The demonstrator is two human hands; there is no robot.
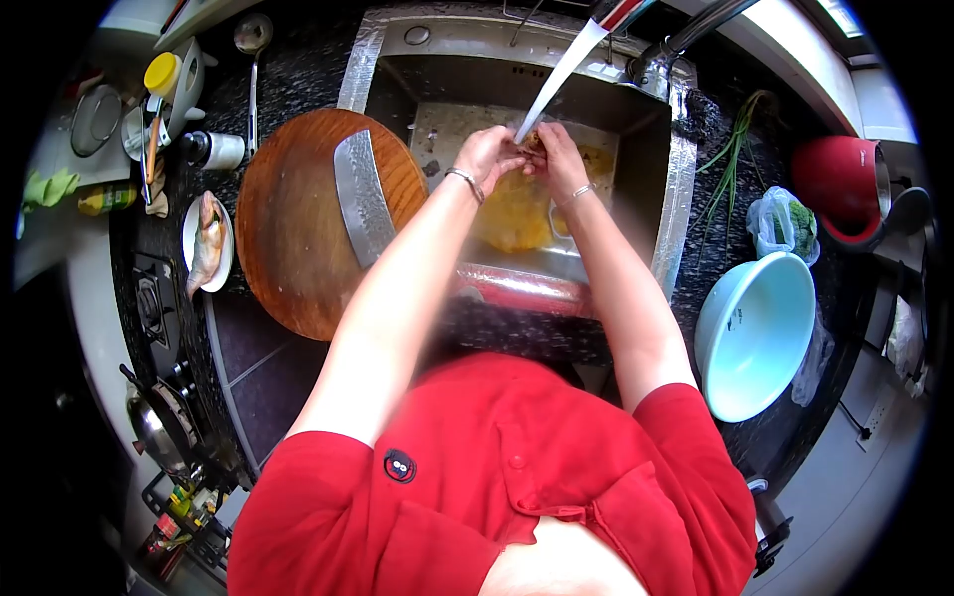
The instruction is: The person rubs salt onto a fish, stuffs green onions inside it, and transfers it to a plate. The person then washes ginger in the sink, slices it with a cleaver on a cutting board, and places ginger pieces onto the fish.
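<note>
Both hands, left hand (489, 156) + right hand (558, 159), fingers curled, pinching small brownish item (531, 146) under water stream (562, 72); item's axis unclear.

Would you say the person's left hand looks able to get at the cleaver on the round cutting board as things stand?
Probably yes. The cleaver lies bare on the cutting board, just beside the sink, with nothing between. But the left hand and right hand are both holding something small under the running water.

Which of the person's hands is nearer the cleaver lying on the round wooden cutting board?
Left. The left hand is over the sink, just right of the cleaver. The right hand is further right, beyond the left, under the water stream.
</note>
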